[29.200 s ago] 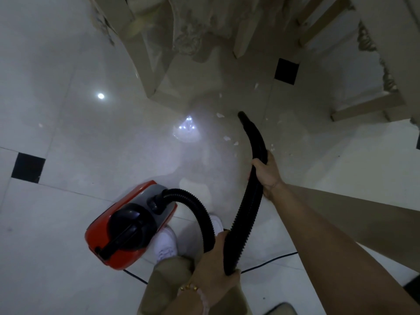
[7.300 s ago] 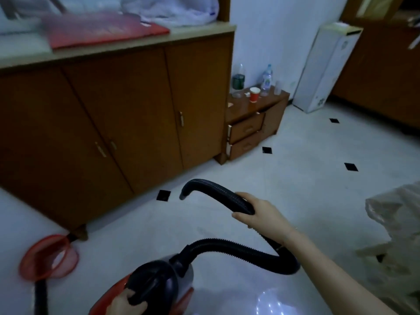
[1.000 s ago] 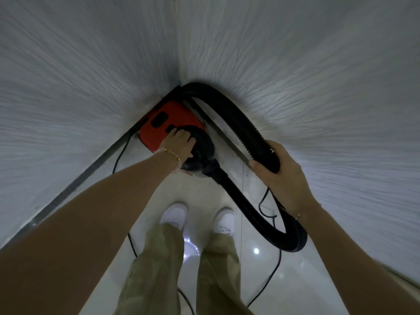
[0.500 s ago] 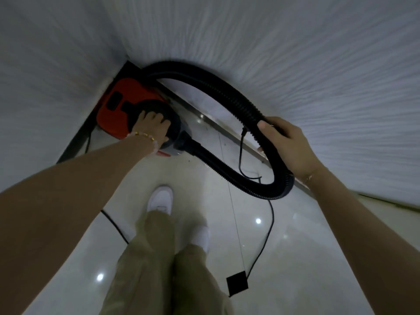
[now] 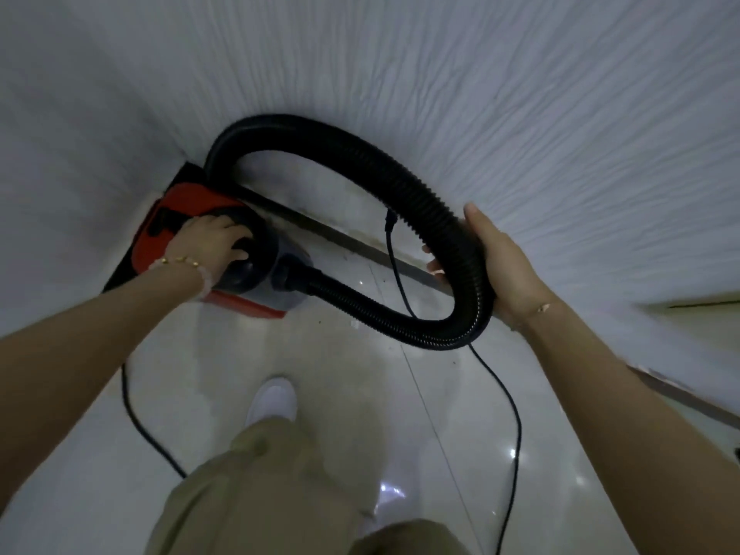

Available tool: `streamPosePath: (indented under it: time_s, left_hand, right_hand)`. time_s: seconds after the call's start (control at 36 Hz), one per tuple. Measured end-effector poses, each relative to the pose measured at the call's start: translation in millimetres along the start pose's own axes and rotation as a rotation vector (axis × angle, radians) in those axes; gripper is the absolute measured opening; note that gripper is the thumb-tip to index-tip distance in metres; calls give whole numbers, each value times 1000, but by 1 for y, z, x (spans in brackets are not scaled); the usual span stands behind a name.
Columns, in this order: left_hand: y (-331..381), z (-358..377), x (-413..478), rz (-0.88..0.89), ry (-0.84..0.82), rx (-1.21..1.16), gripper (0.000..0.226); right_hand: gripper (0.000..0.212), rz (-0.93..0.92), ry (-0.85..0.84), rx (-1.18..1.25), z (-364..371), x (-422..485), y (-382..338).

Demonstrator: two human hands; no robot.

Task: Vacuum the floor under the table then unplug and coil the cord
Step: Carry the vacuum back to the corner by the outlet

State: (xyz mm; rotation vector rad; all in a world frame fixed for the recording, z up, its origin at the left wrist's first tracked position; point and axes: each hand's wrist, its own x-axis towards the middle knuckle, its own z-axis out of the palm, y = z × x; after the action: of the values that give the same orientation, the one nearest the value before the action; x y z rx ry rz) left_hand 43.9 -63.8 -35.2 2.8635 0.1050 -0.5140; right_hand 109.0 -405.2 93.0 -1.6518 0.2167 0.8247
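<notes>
Vac (image 5: 176,218) sits in the wall corner, L hand (image 5: 212,242) curled over its black top handle (image 5: 258,230), R hand (image 5: 500,266) wrapped round the looped hose (image 5: 400,178). Cord (image 5: 514,414) trails loose on floor (image 5: 320,354); upper end too blurred to tell if plugged in. Looks like the parking step; next: let go, unplug, coil.

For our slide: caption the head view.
Left hand grips cornered red vacuum; right hand holds its looped hose.

Vac (image 5: 192,234) in corner, hose (image 5: 420,202) looped right
</notes>
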Motion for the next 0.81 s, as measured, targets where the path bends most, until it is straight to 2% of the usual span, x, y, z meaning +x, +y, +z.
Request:
streamPosePath:
  time_s: [0.14, 0.28, 0.36, 0.47, 0.58, 0.69, 0.81]
  left_hand:
    - [-7, 1, -2, 62, 100, 95, 33]
    - [-15, 9, 0, 110, 171, 104, 33]
    - [-11, 9, 1, 133, 201, 99, 33]
    - [-3, 9, 3, 75, 196, 93, 35]
    - [12, 4, 8, 13, 165, 115, 38]
    - [9, 4, 9, 8, 142, 110, 38]
    - [4, 10, 10, 7, 165, 116, 38]
  right_hand:
    - [40, -30, -63, 193, -24, 13, 24]
    - [26, -161, -51, 51, -35, 40, 47]
    - [29, -195, -59, 34, -35, 64, 62]
    - [25, -72, -137, 202, -26, 97, 75]
    - [42, 75, -202, 196, -2, 110, 73]
    - [52, 86, -255, 281, 17, 120, 67]
    - [42, 68, -289, 429, 30, 131, 67]
